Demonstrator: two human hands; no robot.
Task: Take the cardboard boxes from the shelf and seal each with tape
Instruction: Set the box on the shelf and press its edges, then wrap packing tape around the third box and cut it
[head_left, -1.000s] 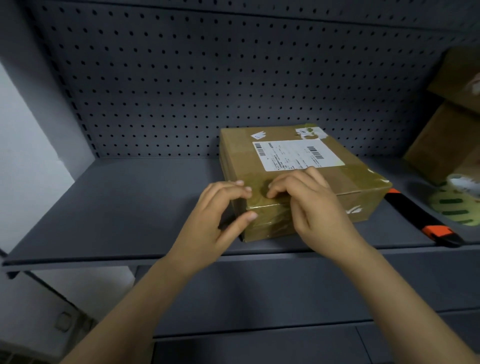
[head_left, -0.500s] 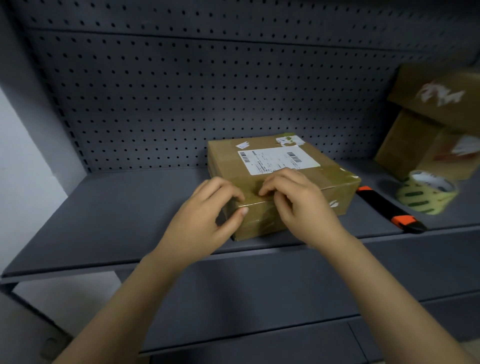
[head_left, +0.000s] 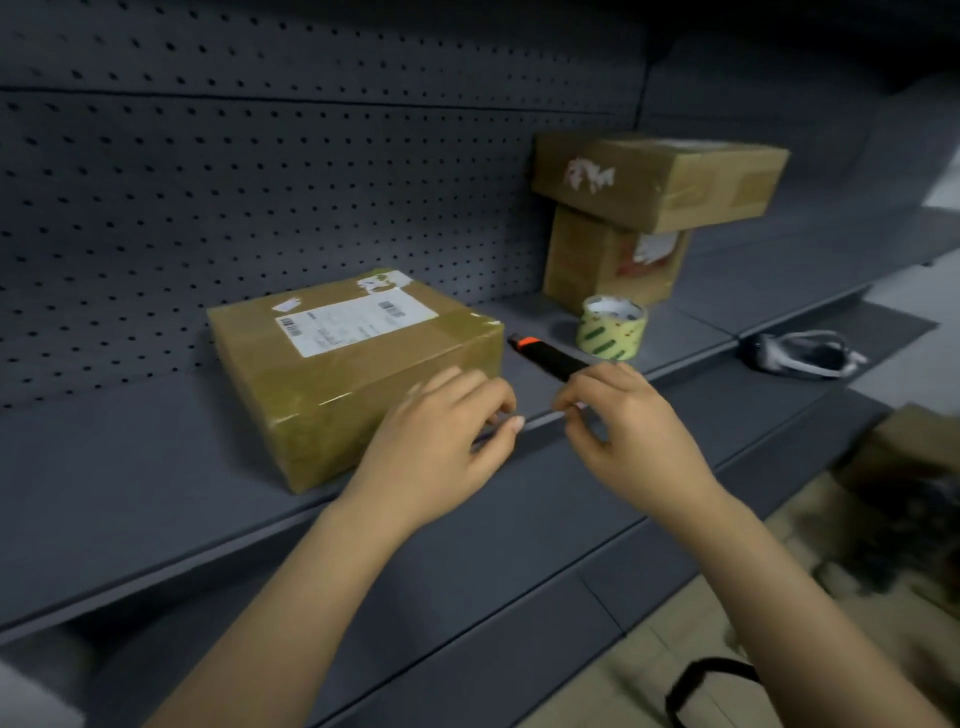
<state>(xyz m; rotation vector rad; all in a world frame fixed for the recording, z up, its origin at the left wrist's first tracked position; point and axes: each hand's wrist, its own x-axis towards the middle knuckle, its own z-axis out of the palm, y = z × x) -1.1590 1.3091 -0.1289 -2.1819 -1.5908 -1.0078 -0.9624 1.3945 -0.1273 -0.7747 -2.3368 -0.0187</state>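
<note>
Where it faces up, the taped cardboard box (head_left: 332, 415) bears a label (head_left: 358, 321).

Stockroom or parcel-packing area. Grey metal shelf (head_left: 156, 467) with perforated back panel (head_left: 260, 182). Holds label-bearing cardboard box (head_left: 353, 364), two stacked boxes (head_left: 649, 182), tape roll (head_left: 613, 332), orange-tipped cutter (head_left: 548, 357).

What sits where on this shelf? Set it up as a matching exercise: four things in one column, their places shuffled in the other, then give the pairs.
1. flat box
2. tape roll
3. knife
4. top box

A. rests on the lower box
B. farthest left on the shelf
C. lies between flat box and tape roll
D. stands in front of the lower box

Pairs: 1-B, 2-D, 3-C, 4-A
</note>
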